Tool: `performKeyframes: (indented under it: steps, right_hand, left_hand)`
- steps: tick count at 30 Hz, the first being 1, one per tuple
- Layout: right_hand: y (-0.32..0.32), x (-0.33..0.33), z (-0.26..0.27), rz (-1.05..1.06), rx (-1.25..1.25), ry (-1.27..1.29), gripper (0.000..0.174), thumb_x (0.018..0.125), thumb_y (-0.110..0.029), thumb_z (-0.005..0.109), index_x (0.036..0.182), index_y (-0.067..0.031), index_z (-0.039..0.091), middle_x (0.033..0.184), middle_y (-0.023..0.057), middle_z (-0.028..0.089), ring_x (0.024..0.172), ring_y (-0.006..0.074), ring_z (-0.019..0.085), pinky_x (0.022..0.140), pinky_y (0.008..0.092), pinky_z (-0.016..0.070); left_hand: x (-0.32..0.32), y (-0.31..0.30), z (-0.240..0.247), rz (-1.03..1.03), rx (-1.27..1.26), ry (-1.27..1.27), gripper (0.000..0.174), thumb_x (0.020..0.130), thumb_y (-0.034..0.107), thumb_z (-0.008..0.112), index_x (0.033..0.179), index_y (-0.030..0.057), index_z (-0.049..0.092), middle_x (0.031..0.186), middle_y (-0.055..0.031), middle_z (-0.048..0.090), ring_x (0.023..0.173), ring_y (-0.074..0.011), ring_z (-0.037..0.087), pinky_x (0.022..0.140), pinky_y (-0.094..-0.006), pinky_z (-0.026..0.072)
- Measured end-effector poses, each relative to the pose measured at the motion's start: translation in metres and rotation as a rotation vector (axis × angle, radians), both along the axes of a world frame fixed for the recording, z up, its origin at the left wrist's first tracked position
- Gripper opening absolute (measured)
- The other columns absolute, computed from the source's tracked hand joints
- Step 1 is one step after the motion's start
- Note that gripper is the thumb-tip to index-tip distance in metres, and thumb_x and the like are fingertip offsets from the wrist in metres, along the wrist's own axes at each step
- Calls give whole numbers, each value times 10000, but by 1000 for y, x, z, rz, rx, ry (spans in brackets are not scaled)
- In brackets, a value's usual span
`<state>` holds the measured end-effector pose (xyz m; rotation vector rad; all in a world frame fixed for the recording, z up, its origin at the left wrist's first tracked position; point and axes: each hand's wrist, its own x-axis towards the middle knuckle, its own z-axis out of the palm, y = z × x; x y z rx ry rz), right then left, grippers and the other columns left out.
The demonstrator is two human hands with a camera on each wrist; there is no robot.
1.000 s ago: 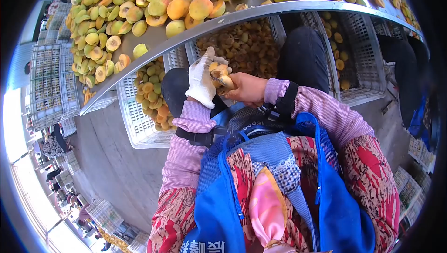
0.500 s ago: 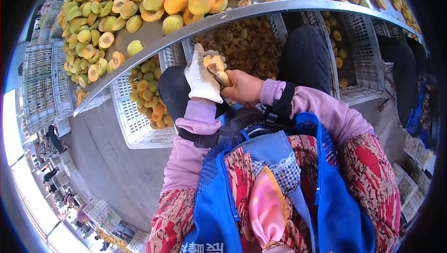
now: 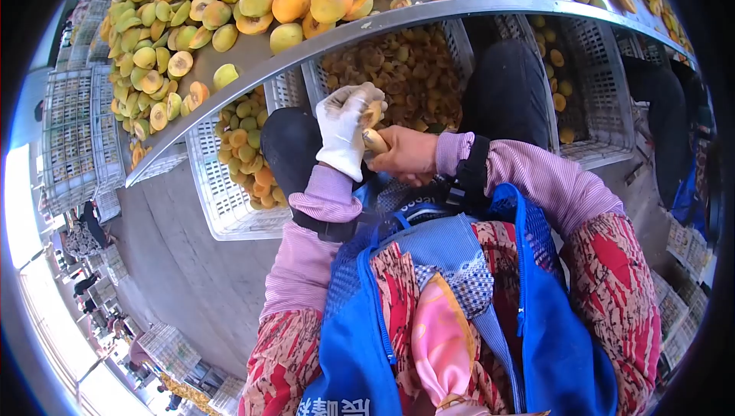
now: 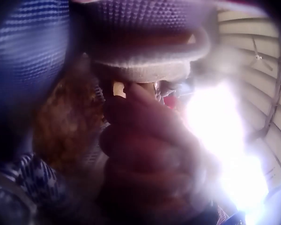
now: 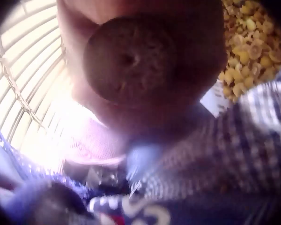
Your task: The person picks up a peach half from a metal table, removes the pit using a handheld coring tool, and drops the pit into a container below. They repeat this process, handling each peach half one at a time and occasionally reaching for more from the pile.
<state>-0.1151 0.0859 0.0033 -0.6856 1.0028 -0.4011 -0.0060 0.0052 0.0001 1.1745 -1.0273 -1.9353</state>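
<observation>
In the head view my left hand (image 3: pixel 342 127), in a white glove, curls its fingers round a piece of cut peach (image 3: pixel 372 114) above the crate between the knees. Most of that fruit is hidden by the glove. Just below it, my bare right hand (image 3: pixel 409 151) grips a small tool with a pale rounded handle (image 3: pixel 374 141). The right wrist view shows the handle's round butt (image 5: pixel 130 61) sticking out of the fist. In the left wrist view the right hand (image 4: pixel 150 150) is dark and blurred below the glove's cuff (image 4: pixel 140 70).
A metal table (image 3: pixel 298 52) heaped with peach halves runs across the front. Under it stand a crate of fruit scraps (image 3: pixel 406 71), a white crate of peaches (image 3: pixel 230 221) at left and another crate (image 3: pixel 605 152) at right. Another person's leg (image 3: pixel 651 117) is at far right.
The left hand has rolled over towards the right, its fingers folding over the peach, which faced up before. The tool, which was against the fruit, now sits lower, at its near side.
</observation>
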Motion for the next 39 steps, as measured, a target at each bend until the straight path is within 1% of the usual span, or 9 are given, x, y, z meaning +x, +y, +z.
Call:
performKeyframes:
  steps: [3, 14, 16, 19, 20, 22, 25, 28, 39]
  right_hand:
    - [3, 5, 6, -124, -291, 307, 196, 806, -165, 559, 937, -29, 504, 563, 69, 516, 378, 162, 508, 344, 293, 414]
    - [4, 3, -9, -249, 29, -132, 196, 812, -217, 553, 855, -47, 468, 610, 67, 513, 405, 125, 500, 332, 273, 398]
    - [6, 13, -37, -352, -924, 690, 159, 838, -177, 543, 895, -54, 458, 589, -1, 444, 388, 53, 404, 317, 230, 348]
    - [9, 11, -42, -351, -981, 815, 180, 818, -156, 554, 897, -32, 450, 600, 53, 484, 431, 154, 484, 386, 307, 417]
    - [6, 8, -20, -350, -982, 817, 180, 818, -156, 554, 897, -32, 450, 600, 53, 484, 431, 154, 484, 386, 307, 417]
    - [-1, -4, 21, -191, 25, 58, 250, 775, -150, 574, 919, 9, 446, 686, 176, 562, 625, 322, 587, 555, 396, 471]
    - [-1, -4, 24, -207, 108, -4, 262, 766, -141, 542, 944, 31, 454, 862, 263, 582, 904, 403, 554, 783, 425, 445]
    - [3, 4, 6, -219, -628, 765, 298, 754, -143, 574, 957, 30, 440, 797, 256, 579, 799, 407, 574, 685, 430, 468]
    - [-12, 6, 2, 3, -625, 1024, 204, 774, -91, 528, 942, 2, 458, 858, 239, 606, 827, 366, 604, 693, 455, 473]
  left_hand:
    - [-2, -4, 4, 5, -15, 151, 183, 773, 131, 667, 824, -31, 598, 741, -137, 636, 637, -220, 631, 567, -293, 519]
    - [-4, -2, -3, 20, 0, 158, 310, 848, 287, 594, 917, -14, 566, 835, -125, 601, 737, -234, 624, 619, -338, 546]
    - [-8, -2, -5, 76, -18, 169, 333, 852, 307, 585, 925, -17, 562, 829, -120, 599, 741, -233, 623, 622, -346, 549]
    - [-11, 0, -3, 110, 15, 173, 339, 856, 315, 580, 919, -18, 563, 830, -121, 597, 744, -229, 622, 622, -349, 551]
    - [-9, 0, -4, 109, 15, 175, 339, 856, 315, 580, 919, -18, 563, 830, -121, 597, 744, -229, 622, 622, -349, 551]
    - [-7, -1, -3, 101, 45, 153, 338, 859, 318, 576, 912, -15, 565, 831, -121, 596, 746, -230, 620, 622, -351, 551]
    - [-7, 2, 1, 65, -1, 170, 340, 860, 324, 575, 912, -12, 564, 831, -118, 596, 742, -229, 618, 611, -344, 548]
    - [-8, 2, -5, 130, -41, 174, 354, 850, 340, 588, 903, -9, 567, 829, -117, 597, 733, -230, 617, 606, -339, 538]
    - [-4, -6, -28, 288, 213, 307, 342, 886, 362, 519, 966, 30, 521, 901, -109, 572, 852, -264, 572, 778, -371, 482]
